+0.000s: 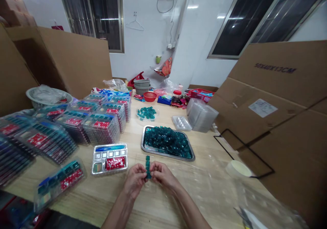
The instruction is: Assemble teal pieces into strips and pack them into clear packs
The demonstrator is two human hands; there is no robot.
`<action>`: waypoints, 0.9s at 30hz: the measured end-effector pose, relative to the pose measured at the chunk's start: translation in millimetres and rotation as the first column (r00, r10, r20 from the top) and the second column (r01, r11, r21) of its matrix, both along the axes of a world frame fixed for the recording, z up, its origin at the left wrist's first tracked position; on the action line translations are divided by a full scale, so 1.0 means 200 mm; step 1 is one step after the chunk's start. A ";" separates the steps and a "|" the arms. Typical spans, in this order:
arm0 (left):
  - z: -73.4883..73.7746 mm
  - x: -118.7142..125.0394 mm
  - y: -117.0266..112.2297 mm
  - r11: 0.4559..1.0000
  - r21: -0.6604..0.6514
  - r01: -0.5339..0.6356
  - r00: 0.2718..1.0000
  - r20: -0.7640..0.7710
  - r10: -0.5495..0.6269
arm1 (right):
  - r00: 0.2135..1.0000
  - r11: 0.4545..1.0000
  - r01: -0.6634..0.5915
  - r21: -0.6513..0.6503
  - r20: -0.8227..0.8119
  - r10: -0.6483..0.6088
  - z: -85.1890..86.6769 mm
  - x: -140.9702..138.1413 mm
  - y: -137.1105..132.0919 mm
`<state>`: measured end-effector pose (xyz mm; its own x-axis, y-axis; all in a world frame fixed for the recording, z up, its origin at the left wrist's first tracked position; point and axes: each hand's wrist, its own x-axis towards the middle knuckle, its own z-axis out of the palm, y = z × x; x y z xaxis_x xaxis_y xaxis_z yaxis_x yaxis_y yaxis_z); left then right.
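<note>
teal block strip (147,163) lower end hidden behind fingertips of left hand (135,182) and right hand (161,175) | both forearms cut by near edge | blister-pack stacks (17,147) left: blurred, cut by left edge | white label (262,107) on right cardboard: too small to read | near-right clear plastic (265,210): blurred, contents unclear

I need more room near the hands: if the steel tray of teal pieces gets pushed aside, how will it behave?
The tray looks rigid and shallow-rimmed, so it should slide flat on the wooden table. Heaped teal pieces probably make it heavy; a jerk may spill loose ones.
</note>
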<state>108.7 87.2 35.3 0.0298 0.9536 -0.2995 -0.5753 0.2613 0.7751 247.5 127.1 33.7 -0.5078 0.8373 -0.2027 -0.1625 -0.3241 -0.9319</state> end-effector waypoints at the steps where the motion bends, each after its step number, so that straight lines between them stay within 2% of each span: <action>1: -0.01 0.00 0.00 1.000 -0.003 -0.004 0.998 -0.058 0.004 | 1.000 1.000 0.000 0.016 0.029 0.000 -0.01 0.00 0.00; 5: -0.06 0.00 0.03 0.999 0.039 -0.024 0.948 -0.317 0.035 | 0.979 0.990 -0.015 0.141 0.204 -0.014 -0.06 -0.03 0.01; 9: -0.10 0.00 0.04 0.997 0.075 -0.028 0.891 -0.450 0.059 | 0.932 0.964 -0.045 0.262 0.358 -0.054 -0.10 -0.04 0.02; 14: -0.14 -0.01 0.07 0.993 0.114 -0.023 0.770 -0.631 0.091 | 0.843 0.905 -0.104 0.413 0.519 -0.140 -0.08 -0.03 0.02; 17: -0.15 -0.01 0.08 0.994 0.113 -0.004 0.721 -0.688 0.081 | 0.788 0.871 -0.141 0.470 0.586 -0.188 -0.03 -0.03 0.01; 21: -0.17 -0.01 0.10 0.996 0.082 0.020 0.706 -0.707 0.044 | 0.741 0.846 -0.186 0.500 0.637 -0.214 0.02 -0.04 0.00; 25: -0.18 -0.01 0.11 0.996 0.094 0.011 0.712 -0.700 0.058 | 0.719 0.830 -0.195 0.522 0.652 -0.241 0.00 -0.04 0.00; 27: -0.18 0.00 0.10 0.994 0.112 0.006 0.715 -0.695 0.074 | 0.738 0.834 -0.166 0.527 0.627 -0.250 -0.03 -0.04 0.01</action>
